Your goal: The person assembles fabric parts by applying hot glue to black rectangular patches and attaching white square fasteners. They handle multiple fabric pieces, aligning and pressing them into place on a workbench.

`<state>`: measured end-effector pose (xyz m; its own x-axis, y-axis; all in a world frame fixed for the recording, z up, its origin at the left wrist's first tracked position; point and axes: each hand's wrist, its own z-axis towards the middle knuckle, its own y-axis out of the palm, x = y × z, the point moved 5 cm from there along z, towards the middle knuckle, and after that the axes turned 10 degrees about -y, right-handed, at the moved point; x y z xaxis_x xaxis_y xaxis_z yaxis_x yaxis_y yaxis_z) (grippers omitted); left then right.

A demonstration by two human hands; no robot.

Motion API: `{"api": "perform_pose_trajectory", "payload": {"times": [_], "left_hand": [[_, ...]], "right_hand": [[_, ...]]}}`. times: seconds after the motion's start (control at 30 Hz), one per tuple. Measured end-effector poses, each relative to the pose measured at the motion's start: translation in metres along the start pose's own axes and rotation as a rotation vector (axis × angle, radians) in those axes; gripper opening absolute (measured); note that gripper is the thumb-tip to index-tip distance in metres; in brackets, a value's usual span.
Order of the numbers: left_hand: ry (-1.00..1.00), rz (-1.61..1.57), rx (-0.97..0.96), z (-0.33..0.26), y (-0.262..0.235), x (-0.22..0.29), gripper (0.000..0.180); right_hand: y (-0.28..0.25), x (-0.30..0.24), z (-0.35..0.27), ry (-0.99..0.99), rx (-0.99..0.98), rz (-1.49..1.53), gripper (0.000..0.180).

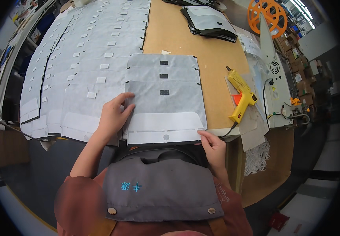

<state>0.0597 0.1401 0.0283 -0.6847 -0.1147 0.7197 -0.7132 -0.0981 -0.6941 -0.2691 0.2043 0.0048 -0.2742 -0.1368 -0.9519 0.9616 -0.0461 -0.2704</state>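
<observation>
The nearest gray sheet (185,100) lies flat at the table's near edge, in front of the person, with its white band (166,121) toward the body. The left hand (114,116) is at its left side, thumb and forefinger spread apart, the fingertips at the sheet's margin, perhaps to steady or square that edge; how firmly they press I cannot tell. The right hand (214,148) seems to pinch the near right corner between thumb and finger, a hold that would give control of the corner without covering the band. Two similar sheets (145,74) lie beneath and step away to the far side, apparently overlapped so that each dark patch (164,92) remains exposed. To the left, rows of gray sheets (87,59) overlap likewise, leaving their white tabs (101,80) uncovered, probably for easy reach. A yellow glue gun (242,96) lies to the right, its handle toward the near side, likely within convenient reach of the right hand. A stack of sheets (211,19) sits at the far right of the tan table (168,33), well apart from the hands.
</observation>
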Motion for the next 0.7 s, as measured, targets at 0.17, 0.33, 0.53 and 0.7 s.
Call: {"api": "perform_pose_trajectory", "payload": {"times": [0.17,0.33,0.53,0.7], "left_hand": [[-0.003,-0.011,0.026,-0.003,-0.004,0.007,0.031],[-0.024,0.048,0.016,0.001,0.000,0.000,0.032],[-0.033,0.058,-0.006,0.003,0.000,-0.004,0.053],[0.062,0.135,0.130,0.016,-0.010,-0.004,0.060]], "right_hand": [[-0.010,-0.032,0.000,-0.290,-0.051,-0.269,0.018],[0.001,0.010,0.003,0.064,-0.002,0.024,0.022],[-0.001,0.009,0.007,0.147,-0.122,-0.046,0.031],[-0.012,-0.006,0.028,0.080,-0.099,-0.433,0.053]]}}
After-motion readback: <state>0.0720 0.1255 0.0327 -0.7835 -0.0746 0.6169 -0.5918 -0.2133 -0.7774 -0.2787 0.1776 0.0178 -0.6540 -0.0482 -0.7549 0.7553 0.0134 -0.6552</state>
